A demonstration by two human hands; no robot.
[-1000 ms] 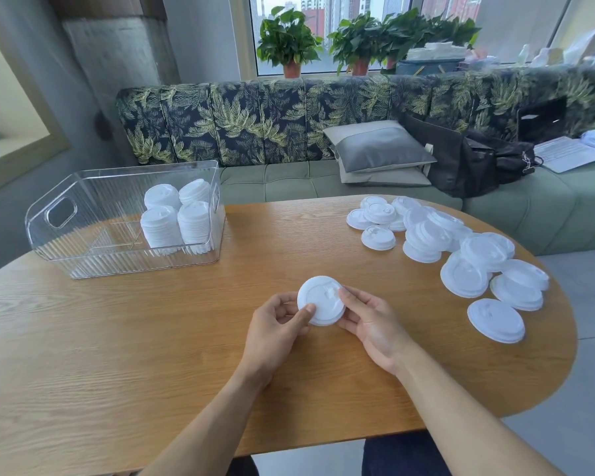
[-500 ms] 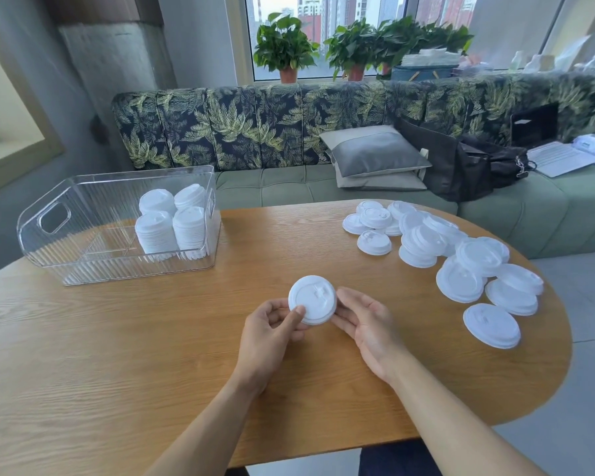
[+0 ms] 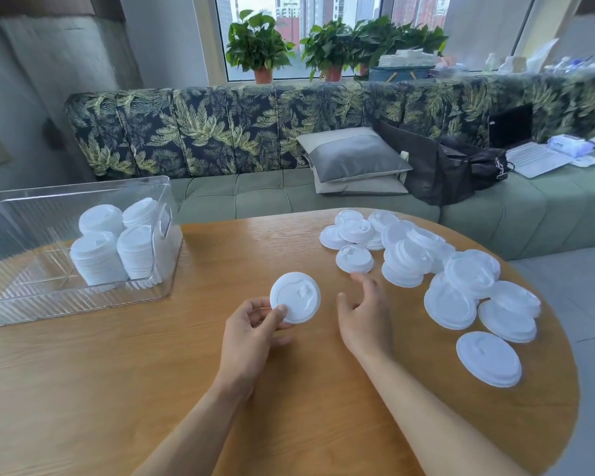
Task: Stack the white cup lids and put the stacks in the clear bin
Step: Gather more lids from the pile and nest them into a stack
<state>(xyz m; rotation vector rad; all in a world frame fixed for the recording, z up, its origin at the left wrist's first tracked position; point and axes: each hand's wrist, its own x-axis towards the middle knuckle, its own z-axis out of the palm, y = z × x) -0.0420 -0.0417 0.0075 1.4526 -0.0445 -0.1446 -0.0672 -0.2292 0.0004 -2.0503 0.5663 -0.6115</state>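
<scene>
My left hand (image 3: 251, 329) pinches a white cup lid (image 3: 298, 297) by its lower left edge, thumb on top, holding it just above the wooden table (image 3: 117, 389). My right hand (image 3: 364, 312) hovers to the right of that lid with relaxed fingers, holding nothing. Several loose white lids (image 3: 454, 280) lie scattered on the table's right side. The clear bin (image 3: 83, 305) stands at the far left and holds several stacks of lids (image 3: 117, 249).
The table's curved edge runs along the right, with one lid (image 3: 490, 359) close to it. Behind the table a green sofa (image 3: 255, 197) carries a grey cushion (image 3: 354, 156), a black bag (image 3: 457, 170) and a laptop (image 3: 529, 152).
My right hand has let go of the lid and drifted right, toward the loose lids. My left hand alone keeps the lid. The view has shifted slightly.
</scene>
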